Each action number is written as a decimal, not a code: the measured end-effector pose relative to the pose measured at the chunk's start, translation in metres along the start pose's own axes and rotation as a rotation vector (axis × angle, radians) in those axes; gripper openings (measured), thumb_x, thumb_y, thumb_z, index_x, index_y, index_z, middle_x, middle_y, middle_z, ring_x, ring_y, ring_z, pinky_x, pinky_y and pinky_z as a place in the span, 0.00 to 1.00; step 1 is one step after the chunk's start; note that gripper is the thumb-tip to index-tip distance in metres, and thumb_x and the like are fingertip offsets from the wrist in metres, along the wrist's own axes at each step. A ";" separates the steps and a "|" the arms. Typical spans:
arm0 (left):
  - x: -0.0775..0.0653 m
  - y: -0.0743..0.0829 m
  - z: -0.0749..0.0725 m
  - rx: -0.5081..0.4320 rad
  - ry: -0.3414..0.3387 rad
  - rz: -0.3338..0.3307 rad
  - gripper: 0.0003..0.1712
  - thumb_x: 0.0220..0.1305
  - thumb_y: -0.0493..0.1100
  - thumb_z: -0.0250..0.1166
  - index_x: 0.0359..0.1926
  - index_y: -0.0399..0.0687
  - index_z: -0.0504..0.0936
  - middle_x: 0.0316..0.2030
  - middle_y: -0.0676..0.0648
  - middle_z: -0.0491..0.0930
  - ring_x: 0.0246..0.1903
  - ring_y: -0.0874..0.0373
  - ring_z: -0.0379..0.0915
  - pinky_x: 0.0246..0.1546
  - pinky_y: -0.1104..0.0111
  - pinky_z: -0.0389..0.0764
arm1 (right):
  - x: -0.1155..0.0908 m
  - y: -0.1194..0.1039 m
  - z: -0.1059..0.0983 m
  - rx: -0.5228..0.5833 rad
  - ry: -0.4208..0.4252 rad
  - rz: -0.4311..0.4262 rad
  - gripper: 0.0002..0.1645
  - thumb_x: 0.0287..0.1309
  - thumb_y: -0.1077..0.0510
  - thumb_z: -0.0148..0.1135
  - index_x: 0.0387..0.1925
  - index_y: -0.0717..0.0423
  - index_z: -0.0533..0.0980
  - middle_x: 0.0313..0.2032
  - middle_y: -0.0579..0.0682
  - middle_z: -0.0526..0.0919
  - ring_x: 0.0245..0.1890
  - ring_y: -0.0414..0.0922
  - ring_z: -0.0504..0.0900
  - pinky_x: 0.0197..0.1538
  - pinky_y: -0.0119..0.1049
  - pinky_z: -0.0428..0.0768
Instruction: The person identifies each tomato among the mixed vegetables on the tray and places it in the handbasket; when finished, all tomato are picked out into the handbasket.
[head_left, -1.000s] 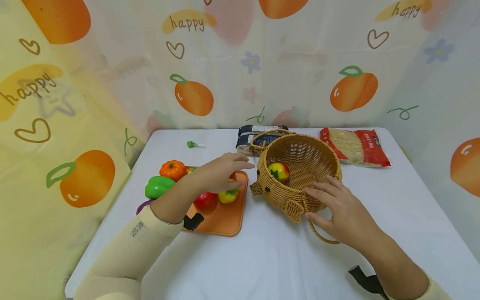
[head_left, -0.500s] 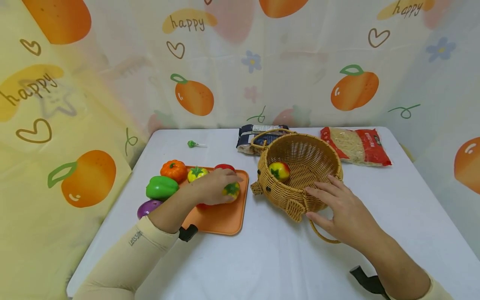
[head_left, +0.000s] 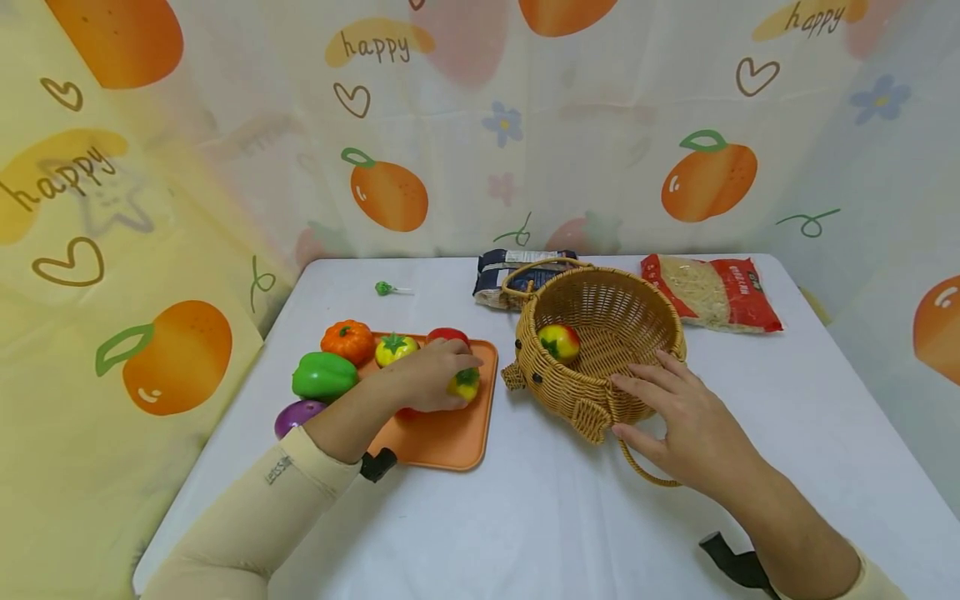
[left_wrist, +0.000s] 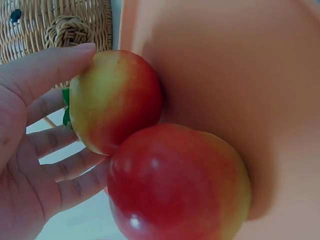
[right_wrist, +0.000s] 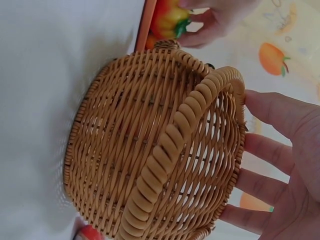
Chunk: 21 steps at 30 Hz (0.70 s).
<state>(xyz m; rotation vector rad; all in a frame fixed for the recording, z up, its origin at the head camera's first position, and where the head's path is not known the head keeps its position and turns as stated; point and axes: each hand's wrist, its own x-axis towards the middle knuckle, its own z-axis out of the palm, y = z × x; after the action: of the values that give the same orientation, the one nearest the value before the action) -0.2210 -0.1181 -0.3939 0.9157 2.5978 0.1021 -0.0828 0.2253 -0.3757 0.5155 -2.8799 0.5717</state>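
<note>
In the head view my left hand (head_left: 429, 377) is over the orange tray (head_left: 442, 446). Its thumb and fingers grip a red-and-yellow toy fruit with a green leafy cap (left_wrist: 117, 102). Against that fruit lies a larger, mostly red toy fruit (left_wrist: 175, 185), largely hidden by the hand in the head view. My right hand (head_left: 693, 425) rests its fingertips at the near right rim of a wicker basket (right_wrist: 130, 135), fingers spread and nearly straight. Inside the basket sits one yellow-and-red toy fruit (head_left: 558, 342).
A yellow fruit (head_left: 395, 349) and a red one (head_left: 448, 334) lie at the tray's far side. Left of them are an orange pumpkin (head_left: 347, 341), a green pepper (head_left: 324, 377) and a purple vegetable (head_left: 298, 416). Behind are a lollipop (head_left: 385, 288), a dark packet (head_left: 491, 279) and a red bag (head_left: 712, 292).
My left hand has come down and left from beside the basket onto the fruit in the tray, and its fingers have closed round it. The right hand and basket have stayed put.
</note>
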 end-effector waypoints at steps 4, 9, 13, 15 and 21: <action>0.003 0.003 -0.002 0.022 -0.029 -0.004 0.34 0.64 0.51 0.72 0.70 0.55 0.76 0.65 0.46 0.71 0.62 0.50 0.68 0.63 0.55 0.77 | 0.000 0.001 0.001 -0.004 0.011 -0.008 0.34 0.52 0.48 0.78 0.61 0.49 0.81 0.63 0.58 0.79 0.73 0.67 0.62 0.67 0.70 0.67; 0.004 0.006 -0.006 0.011 -0.063 -0.008 0.32 0.62 0.50 0.74 0.66 0.53 0.78 0.62 0.46 0.72 0.59 0.50 0.69 0.60 0.56 0.79 | -0.001 0.001 0.002 -0.008 0.026 -0.017 0.34 0.52 0.48 0.79 0.61 0.50 0.81 0.63 0.58 0.79 0.72 0.67 0.63 0.66 0.70 0.67; 0.005 0.008 -0.011 -0.004 -0.098 -0.019 0.32 0.61 0.48 0.75 0.66 0.52 0.79 0.62 0.46 0.73 0.59 0.50 0.70 0.60 0.56 0.80 | -0.001 0.001 0.002 -0.007 0.024 -0.012 0.34 0.52 0.48 0.79 0.61 0.50 0.81 0.63 0.58 0.79 0.72 0.67 0.63 0.66 0.71 0.67; 0.005 0.009 -0.012 0.000 -0.115 -0.023 0.32 0.61 0.48 0.74 0.66 0.52 0.78 0.63 0.46 0.72 0.60 0.50 0.70 0.60 0.56 0.80 | -0.002 0.001 0.002 -0.007 0.026 -0.014 0.34 0.52 0.48 0.78 0.61 0.50 0.81 0.63 0.58 0.79 0.72 0.67 0.63 0.66 0.71 0.67; 0.003 0.010 -0.020 -0.009 -0.121 -0.007 0.32 0.62 0.49 0.72 0.67 0.53 0.77 0.65 0.45 0.71 0.59 0.50 0.69 0.61 0.56 0.79 | -0.001 0.001 0.003 -0.014 0.031 -0.020 0.34 0.53 0.47 0.78 0.61 0.50 0.81 0.62 0.58 0.80 0.72 0.67 0.63 0.66 0.71 0.67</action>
<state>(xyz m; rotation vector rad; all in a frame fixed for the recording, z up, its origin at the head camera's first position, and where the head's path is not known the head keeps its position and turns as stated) -0.2249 -0.1073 -0.3750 0.8823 2.4871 0.0545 -0.0822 0.2255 -0.3787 0.5279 -2.8443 0.5506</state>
